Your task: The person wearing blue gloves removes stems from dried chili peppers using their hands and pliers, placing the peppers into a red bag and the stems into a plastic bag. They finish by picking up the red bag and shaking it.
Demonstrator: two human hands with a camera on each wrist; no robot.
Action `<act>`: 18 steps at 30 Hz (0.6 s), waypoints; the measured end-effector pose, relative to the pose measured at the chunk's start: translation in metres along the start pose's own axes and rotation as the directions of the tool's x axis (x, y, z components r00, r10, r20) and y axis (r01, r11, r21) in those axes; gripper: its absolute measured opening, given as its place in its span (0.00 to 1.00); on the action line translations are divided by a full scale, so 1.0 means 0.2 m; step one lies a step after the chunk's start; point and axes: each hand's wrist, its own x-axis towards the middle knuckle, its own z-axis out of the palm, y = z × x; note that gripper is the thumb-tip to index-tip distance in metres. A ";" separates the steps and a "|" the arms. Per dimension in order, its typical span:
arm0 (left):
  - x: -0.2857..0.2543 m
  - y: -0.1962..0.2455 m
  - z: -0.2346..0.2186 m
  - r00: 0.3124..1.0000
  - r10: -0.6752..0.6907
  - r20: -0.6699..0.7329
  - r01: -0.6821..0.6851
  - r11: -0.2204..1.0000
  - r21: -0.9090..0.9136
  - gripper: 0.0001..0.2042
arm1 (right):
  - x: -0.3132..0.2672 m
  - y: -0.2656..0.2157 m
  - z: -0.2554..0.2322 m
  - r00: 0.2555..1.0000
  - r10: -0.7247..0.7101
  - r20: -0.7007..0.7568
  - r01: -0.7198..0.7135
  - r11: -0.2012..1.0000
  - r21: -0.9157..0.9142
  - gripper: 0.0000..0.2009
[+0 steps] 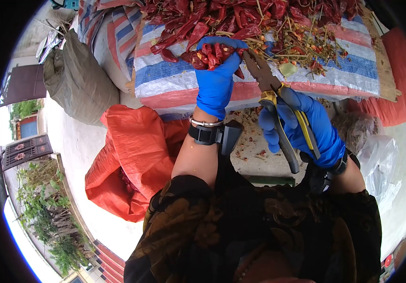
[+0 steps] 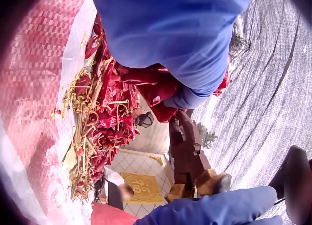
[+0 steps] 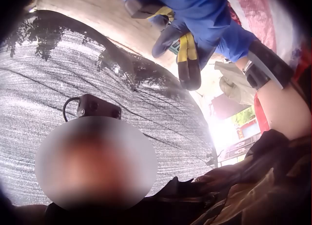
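My blue-gloved left hand (image 1: 216,82) grips a bunch of dried red chilies (image 1: 211,55) over the near edge of the striped sheet. In my right hand (image 1: 318,120), also gloved in blue, are pliers (image 1: 266,78) with rusty brown jaws and yellow-and-black handles. The tips of the pliers are right at the bunch, beside my left fingers. From the left wrist view, the held chilies (image 2: 158,88) show under the glove, and the jaws of the pliers (image 2: 187,152) point up at them. The right wrist view shows the yellow-and-black handles (image 3: 187,59) in my right hand.
A heap of red chilies (image 1: 240,19) covers the back of the striped sheet (image 1: 174,78), with loose stems and seeds (image 1: 302,52) to the right. An open red sack (image 1: 134,146) stands at lower left, a grey-green sack (image 1: 78,78) behind it. Another red sack (image 1: 398,80) and clear plastic (image 1: 377,165) lie right.
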 end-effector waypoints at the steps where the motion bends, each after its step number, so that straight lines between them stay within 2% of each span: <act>1: 0.00 0.00 0.00 1.000 0.003 0.018 -0.003 1.000 0.008 0.11 | 0.00 0.00 -0.03 1.000 -0.001 -0.002 0.001 0.999 -0.039 0.22; 3: 0.00 0.00 0.00 1.000 0.009 0.012 -0.009 1.000 -0.007 0.11 | 0.00 0.01 -0.03 1.000 -0.004 -0.005 0.003 0.997 -0.079 0.22; 5: 0.00 0.01 0.02 1.000 0.014 0.004 -0.014 1.000 -0.022 0.10 | 0.00 0.02 0.03 0.974 -0.052 -0.221 0.002 0.976 -0.219 0.23; 8: 0.01 -0.01 0.02 0.998 -0.023 -0.052 0.022 1.000 -0.013 0.09 | 0.02 0.04 0.04 0.965 -0.094 -0.245 0.032 0.969 -0.245 0.23; 9: 0.03 -0.03 0.01 0.989 -0.093 -0.114 0.071 0.981 -0.182 0.08 | 0.02 0.03 0.02 0.965 -0.093 -0.245 0.030 0.969 -0.247 0.23; 10: 0.04 -0.05 -0.01 0.972 -0.170 -0.165 0.104 0.932 -0.348 0.08 | 0.01 0.02 -0.03 0.980 -0.104 -0.172 0.071 0.980 -0.187 0.22; 11: 0.05 -0.06 -0.03 0.972 -0.165 -0.168 0.098 0.932 -0.348 0.08 | 0.01 0.00 -0.05 0.988 -0.119 -0.097 0.106 0.987 -0.123 0.21; 15: 0.06 -0.04 -0.03 0.973 -0.157 -0.169 0.088 0.930 -0.357 0.07 | 0.00 -0.02 -0.04 0.994 -0.108 -0.012 0.104 0.976 -0.192 0.22; 17: 0.04 -0.04 -0.01 0.973 -0.163 -0.165 0.093 0.927 -0.365 0.08 | 0.01 0.00 -0.01 0.995 -0.095 0.007 0.095 0.981 -0.171 0.22; 18: 0.04 -0.03 -0.01 0.980 -0.131 -0.149 0.075 0.940 -0.334 0.07 | 0.02 0.00 -0.03 0.993 -0.080 0.081 0.089 0.990 -0.108 0.23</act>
